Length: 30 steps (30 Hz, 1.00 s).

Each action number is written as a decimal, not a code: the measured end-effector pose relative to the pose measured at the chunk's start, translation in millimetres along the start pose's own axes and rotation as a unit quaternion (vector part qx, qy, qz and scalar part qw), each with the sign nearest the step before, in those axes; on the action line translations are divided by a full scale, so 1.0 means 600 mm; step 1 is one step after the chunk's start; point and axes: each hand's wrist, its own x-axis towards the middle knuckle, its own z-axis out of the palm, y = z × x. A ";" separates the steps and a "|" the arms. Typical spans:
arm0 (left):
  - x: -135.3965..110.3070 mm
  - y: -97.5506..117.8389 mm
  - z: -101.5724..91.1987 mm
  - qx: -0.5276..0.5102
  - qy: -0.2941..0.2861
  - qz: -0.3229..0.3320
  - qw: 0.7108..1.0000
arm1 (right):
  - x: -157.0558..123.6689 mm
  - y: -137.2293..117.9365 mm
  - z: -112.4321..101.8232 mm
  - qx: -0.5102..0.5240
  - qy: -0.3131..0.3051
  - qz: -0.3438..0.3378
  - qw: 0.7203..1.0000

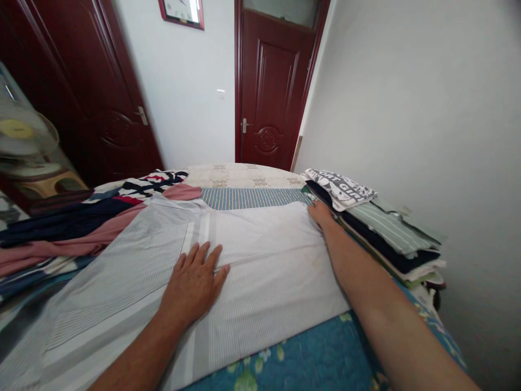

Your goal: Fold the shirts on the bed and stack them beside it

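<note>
A light grey striped garment (260, 255) lies spread flat across the bed. My left hand (195, 279) rests flat on its middle, fingers stretched out and open. My right hand (321, 213) reaches to the garment's far right corner, beside a pile of folded clothes (378, 228). Its fingers curl at the cloth's edge, but they are mostly hidden, so I cannot make out whether they pinch it.
A heap of unfolded clothes (81, 228), pink, navy and patterned, lies at the left. A blue floral bedcover (309, 364) shows at the front. A white wall runs close along the right. Two dark red doors (272, 87) stand behind the bed.
</note>
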 end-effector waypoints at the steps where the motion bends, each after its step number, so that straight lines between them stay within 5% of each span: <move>1: 0.000 0.001 0.001 -0.001 0.000 -0.002 1.000 | 0.007 0.002 0.002 0.002 -0.006 -0.005 1.000; 14: 0.002 -0.001 0.004 -0.011 0.009 -0.004 1.000 | 0.030 -0.004 0.016 0.016 -0.040 -0.059 0.997; 20: 0.001 -0.003 0.008 0.009 0.016 0.002 1.000 | 0.019 -0.015 0.010 0.015 -0.028 -0.022 0.999; 27: 0.001 -0.003 0.006 0.011 0.008 0.000 1.000 | 0.001 -0.019 -0.007 -0.002 0.066 0.090 0.994; 30: 0.001 -0.003 0.006 0.013 0.010 0.000 1.000 | -0.008 -0.028 -0.015 -0.017 0.058 0.075 0.995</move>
